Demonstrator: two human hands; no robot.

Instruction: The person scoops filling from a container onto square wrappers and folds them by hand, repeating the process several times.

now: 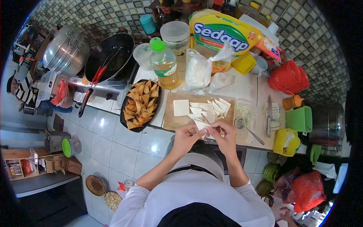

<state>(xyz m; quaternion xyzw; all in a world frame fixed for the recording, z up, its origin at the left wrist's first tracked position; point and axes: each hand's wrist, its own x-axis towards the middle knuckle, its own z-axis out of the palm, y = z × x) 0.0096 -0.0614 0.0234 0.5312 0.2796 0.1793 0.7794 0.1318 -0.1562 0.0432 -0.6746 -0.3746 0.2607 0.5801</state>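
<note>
Between my left hand point(186, 138) and my right hand point(225, 137) is a pale dumpling wrapper point(200, 124) folded into a triangle. The fingers of both hands pinch its edges, just over the near edge of a wooden board point(169, 122). On the board lie a stack of square wrappers point(181, 108) at the left and several folded white triangles point(208, 107) to its right. Right of the board, a clear tub point(244, 107) holds a pale, greenish filling and a metal spoon point(256, 136) whose handle sticks out towards me.
A black plate point(123, 120) of browned triangles stands left of the board, near a wok point(109, 56) on the stove. Behind are an oil bottle point(165, 68) and bagged white powder point(198, 70). A knife point(269, 115) lies right. Someone in striped clothing point(25, 89) is far left.
</note>
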